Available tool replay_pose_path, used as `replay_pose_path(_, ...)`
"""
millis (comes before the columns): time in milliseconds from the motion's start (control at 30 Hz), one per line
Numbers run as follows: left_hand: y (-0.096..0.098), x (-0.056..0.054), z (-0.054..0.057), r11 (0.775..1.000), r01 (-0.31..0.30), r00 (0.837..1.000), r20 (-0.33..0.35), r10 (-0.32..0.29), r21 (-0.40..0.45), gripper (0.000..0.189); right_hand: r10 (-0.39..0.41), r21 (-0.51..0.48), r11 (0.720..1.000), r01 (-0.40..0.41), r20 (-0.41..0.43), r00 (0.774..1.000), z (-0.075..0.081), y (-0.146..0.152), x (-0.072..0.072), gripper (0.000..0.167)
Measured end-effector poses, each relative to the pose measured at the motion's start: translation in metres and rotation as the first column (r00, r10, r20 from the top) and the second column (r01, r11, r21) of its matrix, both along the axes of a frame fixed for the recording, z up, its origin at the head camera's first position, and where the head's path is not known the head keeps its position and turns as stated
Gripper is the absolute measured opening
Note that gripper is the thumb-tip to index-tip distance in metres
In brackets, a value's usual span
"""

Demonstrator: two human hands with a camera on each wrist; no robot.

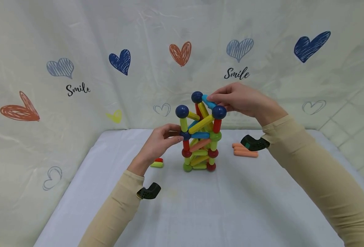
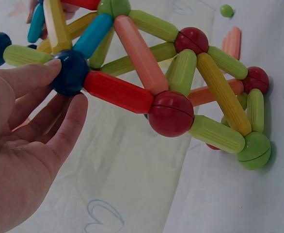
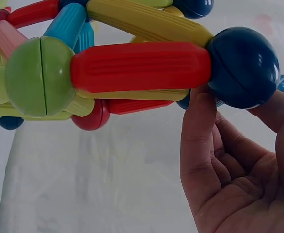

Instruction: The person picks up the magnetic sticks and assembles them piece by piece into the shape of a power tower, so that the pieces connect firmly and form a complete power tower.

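Note:
A tower of coloured rods and balls [image 1: 200,153] stands upright on the white table. My left hand [image 1: 163,139] pinches a dark blue ball [image 2: 70,73] at the tower's left side, thumb and fingers on either side of it. At the top, my right hand [image 1: 242,99] holds a light blue rod [image 1: 208,102] that spans between the rear blue ball [image 1: 196,97] and the front right blue ball [image 1: 219,112]. Seen from the right wrist, this front ball [image 3: 244,67] caps a red rod [image 3: 142,67] and hides most of the light blue one.
Several orange rods [image 1: 245,154] lie right of the tower. To its left, a red rod [image 1: 159,160] and a yellow-green rod [image 1: 156,164] lie by my left wrist. A small green ball [image 2: 227,10] rests on the table. Behind hangs a white sheet printed with hearts.

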State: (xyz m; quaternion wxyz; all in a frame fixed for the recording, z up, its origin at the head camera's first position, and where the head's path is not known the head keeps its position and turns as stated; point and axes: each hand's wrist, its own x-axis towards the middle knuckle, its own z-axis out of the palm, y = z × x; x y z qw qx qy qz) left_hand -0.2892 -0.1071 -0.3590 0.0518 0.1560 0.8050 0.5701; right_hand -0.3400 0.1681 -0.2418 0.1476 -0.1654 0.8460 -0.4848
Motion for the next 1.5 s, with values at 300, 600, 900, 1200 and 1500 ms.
replay_pose_path(300,0.002,0.001,0.003,1.000,0.000,1.000,0.012,0.000,-0.019,0.038,-0.011,0.031,0.999,0.011,-0.010,1.000,-0.002,0.000,-0.001,0.046)
replay_pose_path(600,-0.001,0.002,0.000,1.000,0.009,1.000,-0.016,-0.009,0.004,0.036,0.034,0.058,0.998,-0.032,-0.032,0.999,-0.006,-0.002,-0.002,0.045)
replay_pose_path(900,-0.002,0.001,0.000,1.000,0.015,1.000,-0.023,-0.015,0.001,0.036,-0.018,0.080,0.997,0.022,-0.054,0.998,-0.010,0.005,0.009,0.052)
replay_pose_path(1200,-0.001,0.001,-0.003,1.000,0.020,0.999,-0.038,-0.020,-0.002,0.035,0.070,0.120,0.991,-0.054,-0.139,0.988,-0.065,0.033,0.031,0.039)
replay_pose_path(1500,0.001,0.003,-0.005,1.000,0.002,0.998,-0.056,-0.001,0.027,0.033,-0.012,0.141,0.989,0.053,-0.275,0.961,-0.096,0.024,0.053,0.050)
